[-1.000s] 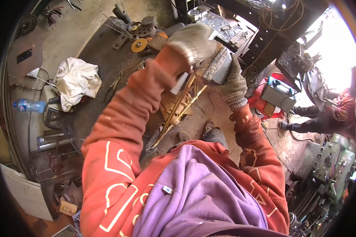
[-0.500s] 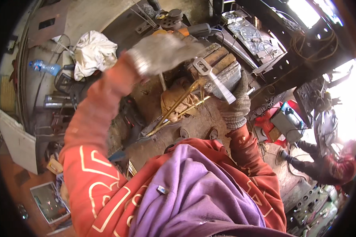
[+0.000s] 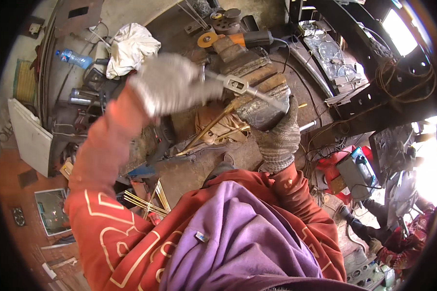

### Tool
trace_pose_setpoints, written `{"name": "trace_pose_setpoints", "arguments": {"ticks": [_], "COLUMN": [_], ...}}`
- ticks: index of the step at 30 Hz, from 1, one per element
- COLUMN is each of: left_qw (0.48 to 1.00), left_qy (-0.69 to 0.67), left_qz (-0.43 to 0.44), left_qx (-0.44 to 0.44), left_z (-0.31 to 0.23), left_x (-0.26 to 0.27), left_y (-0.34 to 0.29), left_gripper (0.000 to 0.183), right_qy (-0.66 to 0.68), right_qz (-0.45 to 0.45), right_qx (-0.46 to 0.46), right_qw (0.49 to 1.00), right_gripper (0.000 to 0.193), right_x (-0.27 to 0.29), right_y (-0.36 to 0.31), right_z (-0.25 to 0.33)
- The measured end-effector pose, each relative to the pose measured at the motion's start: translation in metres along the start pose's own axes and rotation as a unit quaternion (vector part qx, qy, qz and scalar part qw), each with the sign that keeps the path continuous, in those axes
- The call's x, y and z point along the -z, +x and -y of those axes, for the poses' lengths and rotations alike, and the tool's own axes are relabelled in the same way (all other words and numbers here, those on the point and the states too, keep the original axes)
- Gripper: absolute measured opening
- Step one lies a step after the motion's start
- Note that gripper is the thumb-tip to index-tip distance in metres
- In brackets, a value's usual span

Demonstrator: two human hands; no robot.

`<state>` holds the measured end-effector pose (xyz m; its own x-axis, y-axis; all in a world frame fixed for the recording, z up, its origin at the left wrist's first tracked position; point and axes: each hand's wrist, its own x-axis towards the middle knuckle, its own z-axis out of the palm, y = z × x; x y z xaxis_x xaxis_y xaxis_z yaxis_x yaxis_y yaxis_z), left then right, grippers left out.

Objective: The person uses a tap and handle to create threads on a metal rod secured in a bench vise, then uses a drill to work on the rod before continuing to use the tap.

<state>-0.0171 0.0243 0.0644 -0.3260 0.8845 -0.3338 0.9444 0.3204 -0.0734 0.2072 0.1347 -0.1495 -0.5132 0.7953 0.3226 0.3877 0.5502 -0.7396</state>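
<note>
Above dark metal block [image 3: 264, 112]: gloved left hand [image 3: 172, 85] raised, fist closed round grey hammer [image 3: 238, 86]; gloved right hand [image 3: 279, 138] clamps block from below. Blue-capped clear bottle [image 3: 73, 58] far left of block.

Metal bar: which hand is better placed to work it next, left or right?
Left, probably. The left hand grips the metal bar at its handle end and is raised free. The right hand is wrapped around the grey block, seemingly steadying it, where the bar's far end meets it.

Grey knit gloves, rust-orange sleeves [image 3: 107, 160] with cream line markings, purple hooded front [image 3: 238, 242].
</note>
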Motion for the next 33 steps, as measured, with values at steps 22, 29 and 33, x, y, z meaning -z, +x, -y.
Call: {"name": "trace_pose_setpoints", "arguments": {"ticks": [22,29,33], "left_qw": [0.873,0.974,0.93], "left_qy": [-0.124,0.027,-0.215], "left_qz": [-0.18,-0.135,-0.122], "left_qx": [-0.436,-0.179,-0.273], "left_z": [-0.073,0.012,-0.053], "left_x": [-0.002,0.015,0.005], "left_y": [0.033,0.048,0.071], "left_gripper": [0.032,0.055,0.057], "right_qy": [-0.002,-0.059,-0.031], "right_qz": [-0.071,-0.078,-0.086], "right_qx": [0.071,0.091,0.065], "right_qw": [0.995,0.991,0.994], "right_gripper": [0.131,0.14,0.136], "right_x": [-0.004,-0.01,-0.014], "right_y": [0.004,-0.001,0.001], "right_z": [-0.007,-0.007,-0.009]}}
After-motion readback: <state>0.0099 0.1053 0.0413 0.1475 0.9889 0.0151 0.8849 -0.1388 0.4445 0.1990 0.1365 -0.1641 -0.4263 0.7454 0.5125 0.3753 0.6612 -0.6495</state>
